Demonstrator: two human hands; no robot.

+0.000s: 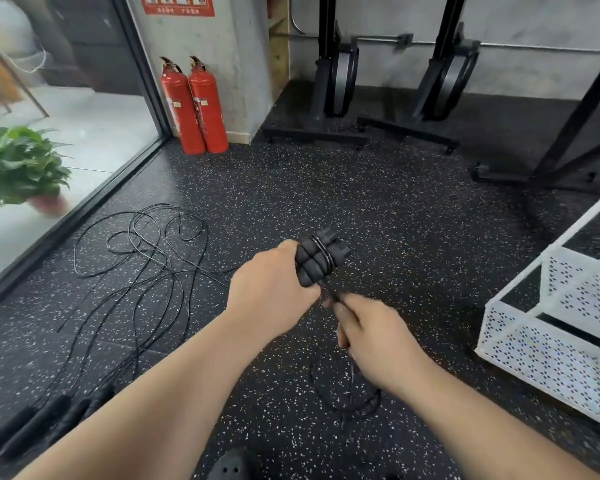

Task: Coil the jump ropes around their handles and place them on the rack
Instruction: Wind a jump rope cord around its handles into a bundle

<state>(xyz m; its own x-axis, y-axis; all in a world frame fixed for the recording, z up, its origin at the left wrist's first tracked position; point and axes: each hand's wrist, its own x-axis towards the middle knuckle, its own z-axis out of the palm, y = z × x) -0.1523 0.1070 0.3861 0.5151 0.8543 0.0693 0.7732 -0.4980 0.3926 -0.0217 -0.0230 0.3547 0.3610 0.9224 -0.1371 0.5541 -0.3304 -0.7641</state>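
so your left hand [274,289] is curled tight round the pair of black ribbed foam handles [317,259], and just below that fist your right hand [371,337] is pinching the thin black cord [329,289], which runs straight up to the handles. Only a couple of turns sit near the caps above your grip. What I'd worry about: ease off the tension and those turns probably slip off the end. The slack loop [343,400] on the floor under your right hand could also snag or kink as you wind. The white perforated metal rack [548,358] is well off to the right of your hands, and the other black ropes [146,258] are tangled off to the left. Writing: the red poster [177,3] and the labels on the two red fire extinguishers [194,105] are too blurry to read
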